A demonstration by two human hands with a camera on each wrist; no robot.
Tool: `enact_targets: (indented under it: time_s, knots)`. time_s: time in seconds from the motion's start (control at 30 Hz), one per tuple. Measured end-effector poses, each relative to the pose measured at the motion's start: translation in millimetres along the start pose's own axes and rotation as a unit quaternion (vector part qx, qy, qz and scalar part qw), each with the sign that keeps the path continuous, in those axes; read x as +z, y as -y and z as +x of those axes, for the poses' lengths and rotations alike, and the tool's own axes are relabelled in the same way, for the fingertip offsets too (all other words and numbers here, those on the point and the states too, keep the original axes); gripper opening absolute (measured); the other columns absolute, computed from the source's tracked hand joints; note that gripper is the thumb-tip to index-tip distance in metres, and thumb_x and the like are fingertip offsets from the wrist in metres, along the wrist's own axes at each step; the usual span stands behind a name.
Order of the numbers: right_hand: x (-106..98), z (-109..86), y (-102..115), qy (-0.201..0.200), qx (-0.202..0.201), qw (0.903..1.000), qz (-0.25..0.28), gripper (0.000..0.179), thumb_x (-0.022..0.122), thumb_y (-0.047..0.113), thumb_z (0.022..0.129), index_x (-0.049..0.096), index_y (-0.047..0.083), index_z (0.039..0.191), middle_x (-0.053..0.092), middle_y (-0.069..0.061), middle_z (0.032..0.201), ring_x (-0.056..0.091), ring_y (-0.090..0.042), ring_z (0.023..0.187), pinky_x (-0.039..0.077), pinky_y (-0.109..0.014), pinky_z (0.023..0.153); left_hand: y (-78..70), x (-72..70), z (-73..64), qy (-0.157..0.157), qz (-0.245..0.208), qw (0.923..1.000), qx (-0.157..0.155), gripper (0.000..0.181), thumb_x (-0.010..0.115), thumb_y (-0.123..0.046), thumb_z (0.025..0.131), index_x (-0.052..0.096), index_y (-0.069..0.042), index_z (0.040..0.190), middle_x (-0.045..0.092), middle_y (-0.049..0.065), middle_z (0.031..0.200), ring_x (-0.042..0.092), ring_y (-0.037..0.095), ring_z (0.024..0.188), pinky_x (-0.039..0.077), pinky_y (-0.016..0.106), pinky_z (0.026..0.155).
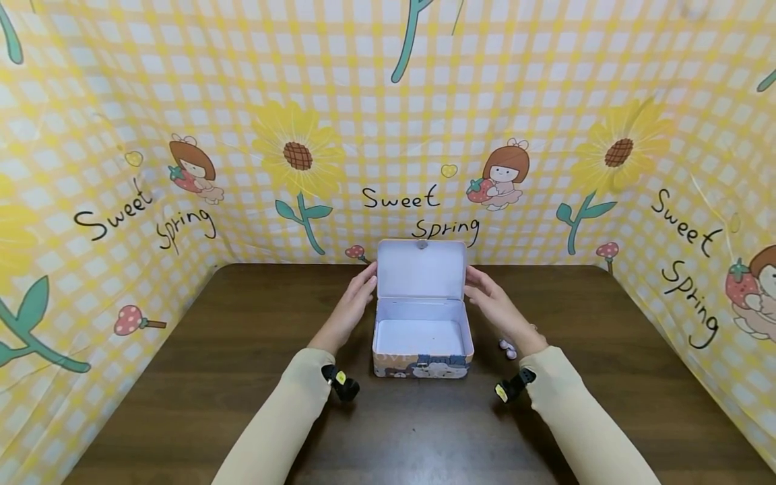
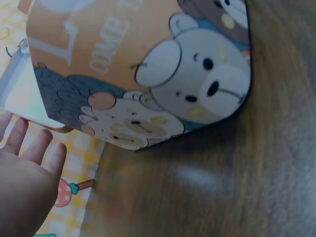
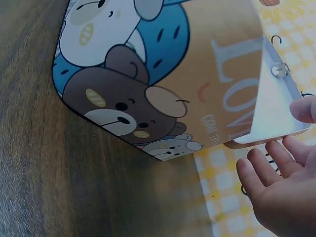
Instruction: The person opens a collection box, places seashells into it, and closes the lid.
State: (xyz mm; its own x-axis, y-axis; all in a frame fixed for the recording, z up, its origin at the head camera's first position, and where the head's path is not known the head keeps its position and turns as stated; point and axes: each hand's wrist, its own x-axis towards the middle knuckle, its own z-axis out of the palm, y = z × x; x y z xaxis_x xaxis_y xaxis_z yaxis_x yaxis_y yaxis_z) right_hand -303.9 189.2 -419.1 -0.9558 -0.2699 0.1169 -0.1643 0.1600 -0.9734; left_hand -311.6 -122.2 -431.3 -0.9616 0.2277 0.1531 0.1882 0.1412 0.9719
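Observation:
A rectangular tin box stands on the table, its hinged lid raised upright at the back. Bears are printed on the orange outside, and the white inside floor shows. My left hand is beside the lid's left edge, its fingers extended toward the edge. On the opposite side, my right hand has its fingertips at the lid's right edge. In the right wrist view the thumb overlaps the lid's inner side, while the loosely bent fingers lie along the outside edge.
Small pale pinkish-white pieces lie on the dark wooden table near my right wrist. A yellow checked cloth with flowers and lettering hangs behind the table and along both sides. Black wrist cameras sit on both sleeves.

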Motion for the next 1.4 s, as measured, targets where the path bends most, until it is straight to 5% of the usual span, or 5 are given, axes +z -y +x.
enact_targets:
  time_s: [0.37, 0.93, 1.4]
  knots:
    - [1.0, 9.4, -14.4, 0.026, 0.045, 0.9986, 0.005, 0.063, 0.045, 0.021, 0.108, 0.015, 0.006, 0.161, 0.017, -0.017, 0.164, 0.023, -0.034, 0.147, 0.026, -0.055, 0.114, 7.5, 1.3, 8.0, 0.042, -0.036, 0.9978, -0.037, 0.061, 0.030, -0.038, 0.111, 0.015, -0.005, 0.161, 0.014, 0.010, 0.166, 0.016, 0.025, 0.151, 0.019, 0.046, 0.119]
    - [4.0, 15.8, -22.1, 0.055, 0.101, 0.9929, 0.029, 0.060, 0.041, 0.021, 0.109, 0.016, 0.005, 0.161, 0.016, -0.014, 0.165, 0.023, -0.033, 0.147, 0.023, -0.055, 0.116, 17.7, 4.4, 6.3, 0.031, -0.067, 0.9944, -0.075, 0.067, 0.032, -0.043, 0.110, 0.014, -0.002, 0.160, 0.012, 0.013, 0.166, 0.014, 0.028, 0.151, 0.013, 0.045, 0.120]
    - [-1.5, 8.1, -20.1, 0.053, 0.097, 0.9939, 0.007, 0.061, 0.043, 0.020, 0.108, 0.017, 0.000, 0.159, 0.016, -0.020, 0.164, 0.025, -0.037, 0.146, 0.028, -0.055, 0.113, 13.9, -2.1, 0.8, 0.044, -0.023, 0.9945, -0.093, 0.070, 0.037, -0.046, 0.108, 0.016, -0.005, 0.161, 0.012, 0.009, 0.167, 0.011, 0.026, 0.152, 0.013, 0.046, 0.120]
